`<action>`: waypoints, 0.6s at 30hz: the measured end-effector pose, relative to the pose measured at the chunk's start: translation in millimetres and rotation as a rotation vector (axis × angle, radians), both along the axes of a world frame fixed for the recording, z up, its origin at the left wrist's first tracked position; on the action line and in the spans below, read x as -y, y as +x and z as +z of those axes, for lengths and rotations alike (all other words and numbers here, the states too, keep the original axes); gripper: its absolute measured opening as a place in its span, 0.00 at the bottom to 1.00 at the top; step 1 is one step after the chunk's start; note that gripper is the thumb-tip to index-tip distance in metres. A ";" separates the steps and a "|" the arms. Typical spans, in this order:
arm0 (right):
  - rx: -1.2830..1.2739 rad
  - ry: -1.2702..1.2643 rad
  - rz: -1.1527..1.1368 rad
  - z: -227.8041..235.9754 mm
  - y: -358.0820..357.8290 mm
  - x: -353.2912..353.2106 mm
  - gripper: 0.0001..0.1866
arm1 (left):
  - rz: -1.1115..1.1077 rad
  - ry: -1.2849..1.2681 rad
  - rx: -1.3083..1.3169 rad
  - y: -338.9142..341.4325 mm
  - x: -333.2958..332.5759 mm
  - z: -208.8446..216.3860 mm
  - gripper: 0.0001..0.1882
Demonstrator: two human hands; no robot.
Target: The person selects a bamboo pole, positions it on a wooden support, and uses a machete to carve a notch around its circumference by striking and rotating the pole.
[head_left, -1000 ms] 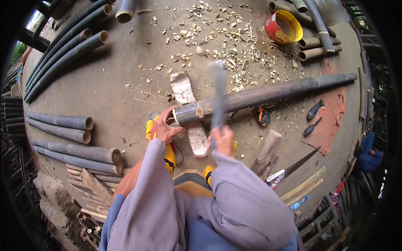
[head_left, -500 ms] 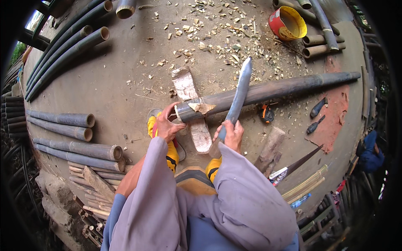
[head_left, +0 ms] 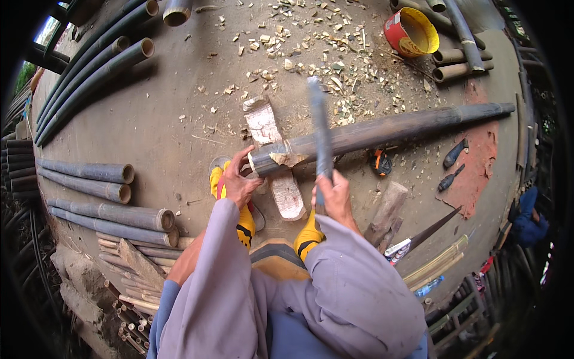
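Observation:
A thick dark bamboo pole (head_left: 371, 129) lies slanting across the scene, its near-left end propped on a pale, hacked wooden block (head_left: 286, 194). My left hand (head_left: 240, 179) is wrapped round that cut end. Close to my fingers, a pale notch (head_left: 287, 159) with a raw, splintered edge shows in the pole's side. My right hand (head_left: 336, 197) grips a machete (head_left: 321, 131) by its handle. Blurred by motion, the blade points away from me and crosses over the pole, right of the notch. Whether the blade touches the pole, I cannot tell.
Wood chips (head_left: 335, 72) litter the far ground. Bamboo poles (head_left: 107, 219) lie at the left, with more at the far left. A red and yellow bucket (head_left: 411, 33) stands at the far right. Nearer are a tape measure (head_left: 380, 162), a handsaw (head_left: 427, 233) and a wooden log (head_left: 385, 209).
The machete has swung left, its tip going from leaning right to pointing nearly straight ahead. My right hand has turned with it. My left hand stays on the pole's end.

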State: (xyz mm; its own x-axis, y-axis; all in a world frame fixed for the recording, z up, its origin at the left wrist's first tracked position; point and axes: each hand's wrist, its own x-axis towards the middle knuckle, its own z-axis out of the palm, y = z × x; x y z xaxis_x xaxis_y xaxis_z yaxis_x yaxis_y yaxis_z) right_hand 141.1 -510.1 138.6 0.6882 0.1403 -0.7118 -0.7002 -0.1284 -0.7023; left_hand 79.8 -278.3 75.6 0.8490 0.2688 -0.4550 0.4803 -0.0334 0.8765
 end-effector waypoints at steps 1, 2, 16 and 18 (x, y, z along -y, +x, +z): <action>-0.004 0.104 -0.283 -9.0 -3.3 -5.4 0.11 | -0.004 -0.011 0.009 2.3 -0.7 3.2 0.43; 0.025 0.085 -0.138 -12.3 -12.3 -10.1 0.11 | -0.011 -0.028 0.030 8.0 0.8 4.7 0.43; 0.097 0.026 0.165 -20.1 -4.9 -2.6 0.09 | 0.023 0.089 0.082 8.9 -7.5 -4.7 0.39; 0.120 0.193 -0.343 -22.9 -1.3 -8.8 0.08 | 0.013 0.098 0.074 2.7 -3.2 -2.8 0.39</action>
